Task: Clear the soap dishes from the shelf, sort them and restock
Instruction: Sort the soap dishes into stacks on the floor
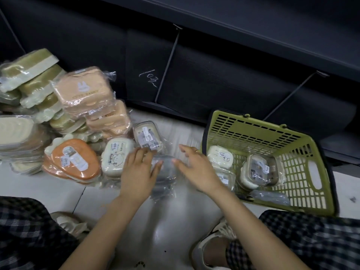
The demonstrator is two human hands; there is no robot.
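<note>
While sorting is going on, the left hand (pixel 139 168) and right hand (pixel 194 168), fingers loosely spread, are touching a blurred grey plastic-wrapped soap dish (pixel 165 172) on the floor, piles at nine o'clock; gripping it comes next, I judge, the green plastic basket (pixel 303 145) waiting at three o'clock.

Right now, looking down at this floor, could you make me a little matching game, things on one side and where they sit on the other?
Things:
1. orange soap dish
2. peach rabbit soap dish
3. green basket
4. grey wrapped soap dish

Places:
A. between the two hands
B. at the right, holding several soap dishes
C. on top of the pile at the left
D. low at the front of the pile

Pairs: 1-D, 2-C, 3-B, 4-A
</note>
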